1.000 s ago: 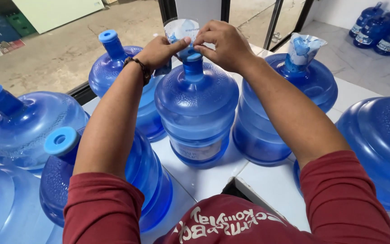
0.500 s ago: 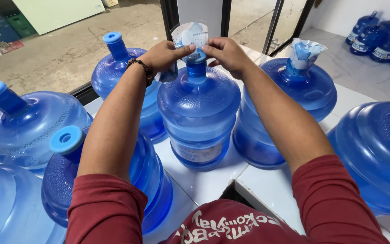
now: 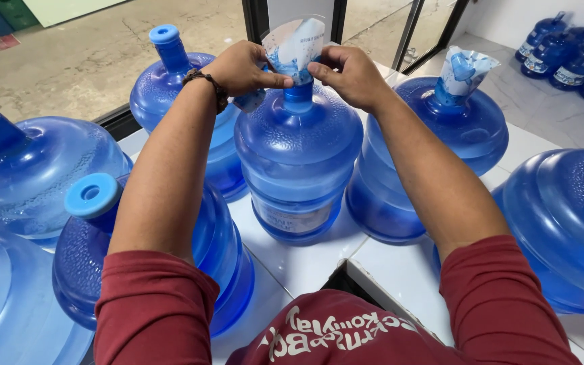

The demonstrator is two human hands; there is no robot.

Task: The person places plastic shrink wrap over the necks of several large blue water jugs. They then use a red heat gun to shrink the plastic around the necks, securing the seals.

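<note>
Both hands met over the neck of the middle water jug (image 3: pixel 297 155), the left hand (image 3: pixel 241 67) and the right hand (image 3: pixel 349 74) each pinching a side of the pale blue-and-white plastic seal sleeve (image 3: pixel 295 46) standing on its cap. A second sleeve (image 3: pixel 464 71) of the same colours sat on the neighbouring jug (image 3: pixel 441 142) to the right. The middle jug carried a pale rectangular label (image 3: pixel 295 217) low on its front, and it stood on the white tiled counter (image 3: pixel 305 260).

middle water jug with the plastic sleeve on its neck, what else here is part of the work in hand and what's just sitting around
In hand:
- middle jug
- plastic sleeve over its neck
- left hand and right hand, both pinching the sleeve

Sitting around:
- sleeved jug to the right
- capped jugs to the left
- stacked jugs far right
- white tiled counter
</note>
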